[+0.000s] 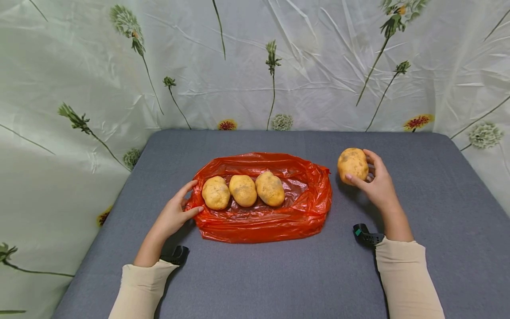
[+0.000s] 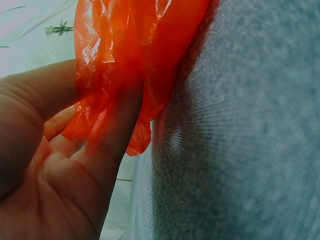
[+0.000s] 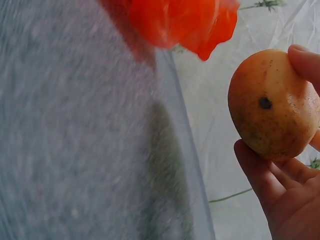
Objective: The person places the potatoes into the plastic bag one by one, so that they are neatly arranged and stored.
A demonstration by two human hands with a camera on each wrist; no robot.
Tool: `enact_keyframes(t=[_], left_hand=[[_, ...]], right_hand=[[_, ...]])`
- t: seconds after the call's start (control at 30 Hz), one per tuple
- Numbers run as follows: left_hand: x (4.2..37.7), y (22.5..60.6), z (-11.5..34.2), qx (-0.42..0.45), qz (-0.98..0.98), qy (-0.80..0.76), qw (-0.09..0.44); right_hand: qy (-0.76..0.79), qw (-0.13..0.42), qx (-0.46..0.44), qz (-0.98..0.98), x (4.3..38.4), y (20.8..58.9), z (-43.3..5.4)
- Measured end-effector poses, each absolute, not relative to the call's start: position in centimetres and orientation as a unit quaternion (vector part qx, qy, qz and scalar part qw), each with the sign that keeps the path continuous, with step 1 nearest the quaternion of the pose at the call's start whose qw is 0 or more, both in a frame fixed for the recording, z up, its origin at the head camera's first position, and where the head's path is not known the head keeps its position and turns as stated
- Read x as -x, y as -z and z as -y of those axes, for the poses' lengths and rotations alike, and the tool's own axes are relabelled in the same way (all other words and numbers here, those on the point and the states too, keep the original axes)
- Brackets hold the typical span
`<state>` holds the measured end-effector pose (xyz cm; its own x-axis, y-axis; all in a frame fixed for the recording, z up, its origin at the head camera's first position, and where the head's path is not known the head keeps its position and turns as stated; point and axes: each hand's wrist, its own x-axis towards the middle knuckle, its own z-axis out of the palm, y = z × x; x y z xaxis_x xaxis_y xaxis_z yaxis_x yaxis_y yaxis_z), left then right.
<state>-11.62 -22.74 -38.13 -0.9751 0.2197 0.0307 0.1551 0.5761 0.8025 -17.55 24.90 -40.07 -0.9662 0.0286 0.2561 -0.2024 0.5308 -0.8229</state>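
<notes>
In the head view, a red plastic bag [image 1: 263, 228] lies spread open on the table, with three potatoes in a row inside it: the left potato [image 1: 216, 193], the middle potato [image 1: 243, 191] and the right potato [image 1: 270, 189]. My left hand [image 1: 171, 216] holds the bag's left end between thumb and fingers; up close in the left wrist view, the thin red film [image 2: 135, 45] covers the fingertips. Off to the right of the bag, my right hand [image 1: 378, 184] grips another potato [image 1: 353, 165] above the table. A dark spot marks this potato [image 3: 272, 107] in the right wrist view.
The grey cloth-covered table [image 1: 279, 279] has its far edge behind the bag. Beyond it hangs a pale floral curtain [image 1: 239, 66], which also runs down the left side. Black wrist devices [image 1: 366, 235] sit at both cuffs.
</notes>
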Motion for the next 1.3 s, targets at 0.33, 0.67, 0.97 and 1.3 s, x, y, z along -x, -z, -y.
enact_keyframes(t=[0.33,0.67,0.97,1.3], left_hand=[[12.2,39.6,23.6,-0.108,-0.880,-0.461,0.044],[12.2,39.5,23.6,-0.108,-0.881,-0.459,0.038],[12.9,41.6,24.7,-0.119,-0.874,-0.470,0.031],[12.1,39.4,23.5,-0.111,-0.872,-0.475,0.042]], right_hand=[[-0.490,0.130,-0.068,0.859,16.3,37.2,-22.7],[-0.481,0.119,-0.104,0.862,16.7,37.8,-21.4],[-0.484,0.098,-0.142,0.858,16.5,38.1,-19.5],[-0.473,0.079,-0.193,0.856,15.1,36.5,-16.4]])
